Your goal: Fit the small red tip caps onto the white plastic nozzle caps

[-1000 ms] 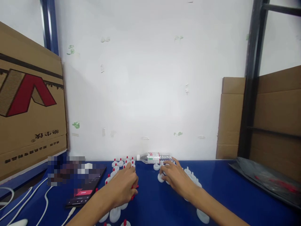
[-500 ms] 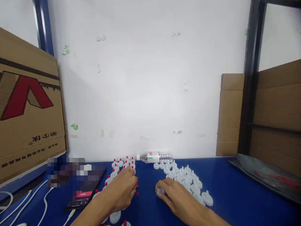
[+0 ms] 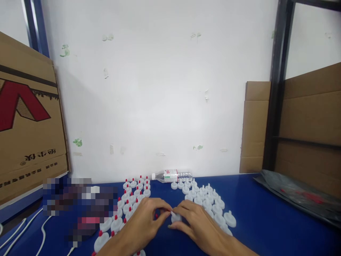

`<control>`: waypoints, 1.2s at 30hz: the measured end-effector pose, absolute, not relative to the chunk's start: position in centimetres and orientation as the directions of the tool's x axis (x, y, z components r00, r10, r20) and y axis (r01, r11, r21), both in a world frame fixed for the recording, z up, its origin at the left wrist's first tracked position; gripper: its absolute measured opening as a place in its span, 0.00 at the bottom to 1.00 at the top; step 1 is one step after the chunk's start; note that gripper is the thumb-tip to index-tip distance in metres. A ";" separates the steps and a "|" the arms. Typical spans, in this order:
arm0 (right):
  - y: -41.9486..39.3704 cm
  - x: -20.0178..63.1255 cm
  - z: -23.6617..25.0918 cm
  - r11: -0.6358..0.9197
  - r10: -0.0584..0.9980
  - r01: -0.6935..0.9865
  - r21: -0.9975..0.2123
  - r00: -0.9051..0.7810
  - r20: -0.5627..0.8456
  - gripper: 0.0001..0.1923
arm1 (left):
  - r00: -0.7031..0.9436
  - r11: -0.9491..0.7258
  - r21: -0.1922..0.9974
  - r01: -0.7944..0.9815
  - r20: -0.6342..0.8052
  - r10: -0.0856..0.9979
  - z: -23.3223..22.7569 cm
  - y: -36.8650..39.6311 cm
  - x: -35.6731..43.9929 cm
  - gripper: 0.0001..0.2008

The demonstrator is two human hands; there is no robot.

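My right hand (image 3: 198, 222) grips a white nozzle cap (image 3: 176, 217) over the blue table (image 3: 261, 220). My left hand (image 3: 147, 220) meets it from the left, fingertips pinched at the cap's tip, with a small red piece (image 3: 156, 216) just visible under the fingers. To the left lie several white caps with red tips (image 3: 133, 199) in rows. To the right lie several plain white caps (image 3: 210, 204) without red tips.
A clear water bottle (image 3: 173, 175) lies on its side against the white wall. A cardboard box (image 3: 26, 124) stands at the left, more cardboard (image 3: 255, 128) at the right. A dark plastic bag (image 3: 298, 195) lies at right. White cables (image 3: 23, 231) run at the lower left.
My right hand picked a plain white cap from the right group and drew it to the middle. My left hand moved right to meet it. The view shifted slightly right.
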State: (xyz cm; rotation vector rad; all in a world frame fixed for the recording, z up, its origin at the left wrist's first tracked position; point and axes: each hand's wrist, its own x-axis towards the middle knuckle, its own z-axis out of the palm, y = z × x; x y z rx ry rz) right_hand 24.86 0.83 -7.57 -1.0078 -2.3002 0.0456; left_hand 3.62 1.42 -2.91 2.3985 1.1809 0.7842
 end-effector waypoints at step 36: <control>0.7 23.8 -8.4 0.814 0.497 0.536 -0.223 -0.444 0.746 0.16 | 0.581 -0.690 0.191 0.698 0.412 0.702 -4.5 -0.6 4.8 0.10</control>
